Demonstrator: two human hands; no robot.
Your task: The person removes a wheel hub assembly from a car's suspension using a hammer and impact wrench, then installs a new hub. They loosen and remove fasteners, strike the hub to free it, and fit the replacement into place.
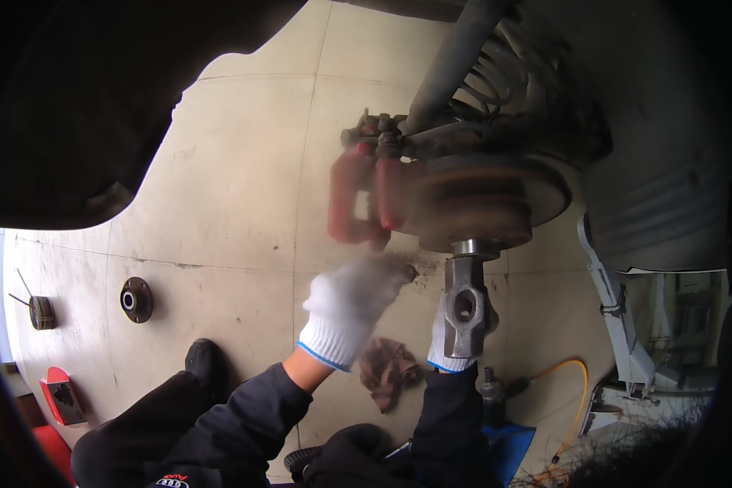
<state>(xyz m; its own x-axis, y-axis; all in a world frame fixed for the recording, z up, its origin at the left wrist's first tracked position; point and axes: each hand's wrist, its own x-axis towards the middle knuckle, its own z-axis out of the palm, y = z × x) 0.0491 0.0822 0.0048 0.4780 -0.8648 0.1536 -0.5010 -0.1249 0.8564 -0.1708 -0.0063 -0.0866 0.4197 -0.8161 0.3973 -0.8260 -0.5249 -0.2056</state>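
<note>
A hammer (464,305) is gripped in the gloved right hand (441,346), the fingers closed round the shaft just under the head, most of the hand being hidden behind the steel. The hammer is held upright, its long axis running straight up from the grip, and the top face of its head is set against, or just beneath, the hub (475,248) at the centre of the rusty brake disc (488,199); contact cannot be told for certain. The gloved left hand (351,305) is raised to the left of the hammer, blurred, with its fingertips close under the red caliper (358,199); whether anything is held in it cannot be told. The disc thus lies directly above the right hand, which is the nearer of the two to the hub, while the caliper lies above the left. A brown rag (388,370) lies on the floor between the forearms. Further left on the tiles a loose hub flange (136,300) is seen, and a yellow hose (563,382) to the right.
</note>
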